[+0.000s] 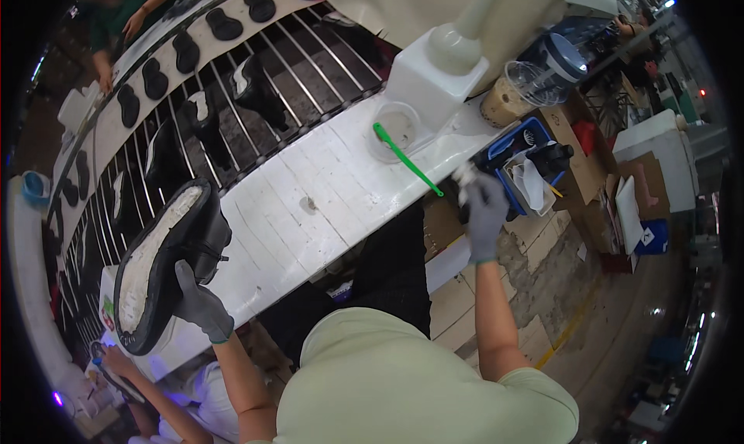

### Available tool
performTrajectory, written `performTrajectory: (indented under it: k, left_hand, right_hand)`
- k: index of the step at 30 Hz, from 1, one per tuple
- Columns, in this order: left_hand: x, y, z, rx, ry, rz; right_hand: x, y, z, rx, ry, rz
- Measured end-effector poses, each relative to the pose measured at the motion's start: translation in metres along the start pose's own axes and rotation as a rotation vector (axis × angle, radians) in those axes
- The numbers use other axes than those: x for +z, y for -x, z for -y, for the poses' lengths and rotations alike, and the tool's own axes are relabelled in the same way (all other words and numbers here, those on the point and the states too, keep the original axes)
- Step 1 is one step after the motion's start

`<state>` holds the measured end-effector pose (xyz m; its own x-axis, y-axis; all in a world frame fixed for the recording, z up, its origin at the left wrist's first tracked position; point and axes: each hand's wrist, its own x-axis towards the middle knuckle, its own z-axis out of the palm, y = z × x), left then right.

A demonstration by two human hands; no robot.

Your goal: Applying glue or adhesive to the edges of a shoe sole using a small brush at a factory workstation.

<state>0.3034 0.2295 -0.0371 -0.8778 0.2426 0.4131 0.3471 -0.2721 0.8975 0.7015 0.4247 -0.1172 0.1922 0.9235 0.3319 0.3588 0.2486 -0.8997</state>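
Note:
My left hand (203,304), in a grey glove, grips a black ankle boot (219,231) turned with its underside up. A pale, rough area fills the middle of that underside, inside a black rim, and a small zip pull hangs at the boot's side. Beside the blue basket (508,182), my right hand (488,208), also in a grey glove, is closed with something whitish and blurred at its fingertips. A green brush (411,165) leans in a round clear tub (397,151), its end sticking out over the table edge. The white table (294,239) lies between both hands.
Behind the table runs a conveyor of metal rods (291,60) with several black boots on it; black soles (186,51) line its far shelf. A white square container (434,80) and a plastic drink cup (508,99) stand on the right. Other people work at left.

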Motion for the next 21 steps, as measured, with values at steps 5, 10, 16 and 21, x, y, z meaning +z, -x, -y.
performTrajectory:
  k: [5,10,16,21]
  left_hand:
    - [0.025,0.008,0.010,-0.004,-0.055,0.016]
    - [0.014,0.023,0.015,-0.041,-0.136,0.052]
    - [0.023,0.046,0.036,-0.047,-0.298,0.038]
    - [0.032,0.084,0.040,-0.221,-0.184,0.224]
  right_hand:
    - [0.014,-0.120,-0.051,-0.225,0.252,-0.145]
    - [0.025,-0.139,-0.047,-0.165,0.441,-0.092]
    - [0.044,-0.063,0.068,-0.174,0.323,0.296]
    - [0.084,-0.046,0.100,-0.076,0.789,0.666]
